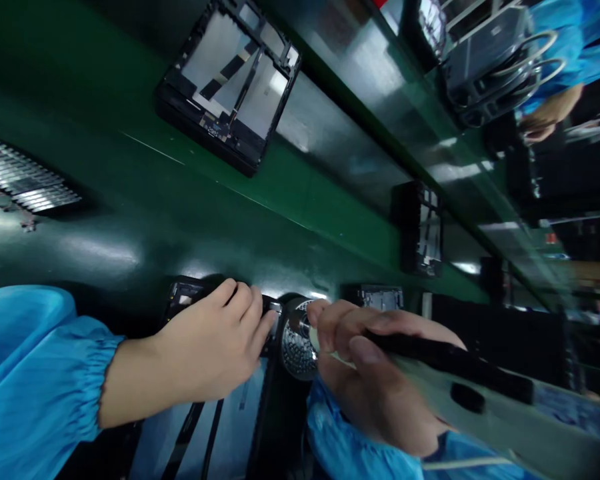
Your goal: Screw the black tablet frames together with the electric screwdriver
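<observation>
My left hand (215,340) lies over the upper end of an opened tablet (250,400), its fingers bent and slightly apart; the thumb is hidden. The tablet shows pale silver panels and dark strips. My right hand (375,373) is closed around a pale electric screwdriver (480,400) with a black lever along its body. Its metal nose points at a round dish (300,357) full of small shiny pieces, probably screws, just right of the tablet. Whether the bit touches them I cannot tell.
Another opened tablet (235,87) lies on the green bench (145,180) at the top. A ribbed stack of metallic strips (25,177) with thin wires sits at left. More devices (427,230) stand to the right. Across the bench is a co-worker's hand (550,117) by a grey case (490,60).
</observation>
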The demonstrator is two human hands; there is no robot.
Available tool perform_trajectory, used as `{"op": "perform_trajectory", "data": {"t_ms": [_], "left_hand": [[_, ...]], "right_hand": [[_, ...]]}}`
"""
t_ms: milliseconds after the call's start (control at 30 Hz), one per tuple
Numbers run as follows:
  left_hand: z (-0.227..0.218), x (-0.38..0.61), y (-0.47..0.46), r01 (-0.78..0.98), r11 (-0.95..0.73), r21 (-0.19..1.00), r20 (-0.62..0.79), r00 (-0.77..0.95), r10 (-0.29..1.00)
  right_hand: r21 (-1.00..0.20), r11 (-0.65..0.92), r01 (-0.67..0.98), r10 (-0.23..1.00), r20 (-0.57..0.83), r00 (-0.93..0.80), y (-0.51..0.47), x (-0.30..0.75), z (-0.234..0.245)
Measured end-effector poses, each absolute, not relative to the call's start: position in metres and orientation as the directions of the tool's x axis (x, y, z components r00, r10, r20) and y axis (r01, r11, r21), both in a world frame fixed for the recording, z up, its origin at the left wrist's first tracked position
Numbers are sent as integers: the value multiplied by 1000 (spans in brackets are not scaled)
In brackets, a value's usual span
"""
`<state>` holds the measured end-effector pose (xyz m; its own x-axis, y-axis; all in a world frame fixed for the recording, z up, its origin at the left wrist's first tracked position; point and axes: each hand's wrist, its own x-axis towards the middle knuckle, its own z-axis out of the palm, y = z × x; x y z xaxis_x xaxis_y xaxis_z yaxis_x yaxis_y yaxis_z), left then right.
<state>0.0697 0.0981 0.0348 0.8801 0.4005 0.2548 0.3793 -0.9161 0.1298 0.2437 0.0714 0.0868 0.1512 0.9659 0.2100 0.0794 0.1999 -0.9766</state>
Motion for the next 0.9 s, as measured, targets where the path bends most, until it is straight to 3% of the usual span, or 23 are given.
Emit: {"op": "perform_trajectory", "data": {"t_ms": [100, 400, 900], "left_hand": [[35, 69, 98, 376, -917, 134, 248, 883, 398], [34, 68, 99, 376, -917, 131, 263, 879, 398], [31, 67, 99, 371, -919, 133, 293, 871, 394]], "right_hand": [[-970, 234, 64, 943, 242, 226, 74, 237, 83], [-964, 257, 61, 945, 264, 190, 56, 269, 94], [-947, 302, 105, 922, 318, 220, 52, 273, 70]]}}
